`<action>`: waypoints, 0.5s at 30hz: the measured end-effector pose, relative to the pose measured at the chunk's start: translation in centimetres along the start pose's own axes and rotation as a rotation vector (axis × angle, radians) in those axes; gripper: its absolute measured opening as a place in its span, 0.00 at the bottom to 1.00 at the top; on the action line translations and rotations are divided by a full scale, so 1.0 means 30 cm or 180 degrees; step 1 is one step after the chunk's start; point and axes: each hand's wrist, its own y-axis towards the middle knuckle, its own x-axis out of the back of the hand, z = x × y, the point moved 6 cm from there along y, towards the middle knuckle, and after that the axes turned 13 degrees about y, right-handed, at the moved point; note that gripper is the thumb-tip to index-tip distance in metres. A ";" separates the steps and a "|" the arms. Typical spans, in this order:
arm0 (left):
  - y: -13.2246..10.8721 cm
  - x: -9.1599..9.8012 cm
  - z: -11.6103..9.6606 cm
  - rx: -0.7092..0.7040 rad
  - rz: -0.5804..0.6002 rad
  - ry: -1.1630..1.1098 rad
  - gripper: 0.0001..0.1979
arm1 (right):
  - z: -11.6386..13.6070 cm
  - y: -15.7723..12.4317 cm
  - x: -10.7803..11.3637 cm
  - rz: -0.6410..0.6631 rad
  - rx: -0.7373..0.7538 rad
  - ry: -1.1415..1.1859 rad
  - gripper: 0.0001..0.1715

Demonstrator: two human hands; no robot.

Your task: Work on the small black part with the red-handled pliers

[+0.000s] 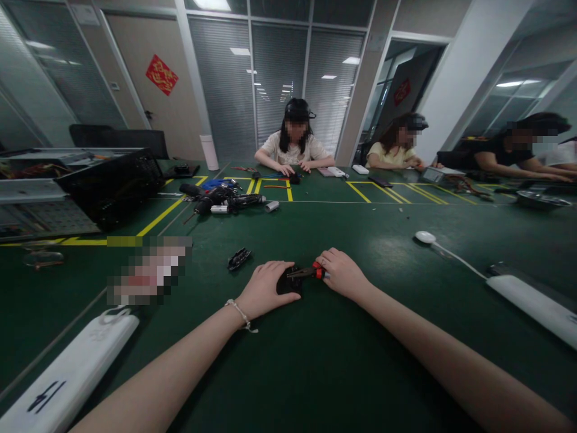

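Observation:
My left hand (pixel 265 290) is closed round a small black part (pixel 288 285) on the green table, thumb along its near side and fingers along its far side. What exactly the part is, I cannot make out. In my right hand (pixel 340 273) is a pair of pliers (pixel 309 272) with red handles, mostly hidden by the fingers. The dark jaws point left and lie over the black part; whether they grip it, I cannot tell. Beyond my left hand rests another black piece (pixel 239 258) with an uneven, open-looking top.
A computer case (pixel 112 186) stands at the left. Cables and a power drill (pixel 211 198) lie farther back. White power banks (pixel 67 373) flank my arms, the right one (pixel 532 300) with a cable to a white mouse-like object (pixel 425 237). Several people work across the table.

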 end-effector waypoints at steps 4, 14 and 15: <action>0.000 -0.001 0.003 0.0024 0.0037 -0.0011 0.33 | 0.000 0.002 -0.001 0.0023 0.0023 0.0042 0.15; -0.002 0.003 -0.002 0.0002 0.0035 0.0002 0.32 | -0.006 -0.002 -0.011 -0.0024 0.0099 0.0030 0.15; -0.002 0.003 -0.002 0.0000 0.0017 0.0011 0.32 | -0.008 -0.002 -0.014 -0.0031 0.0106 0.0018 0.15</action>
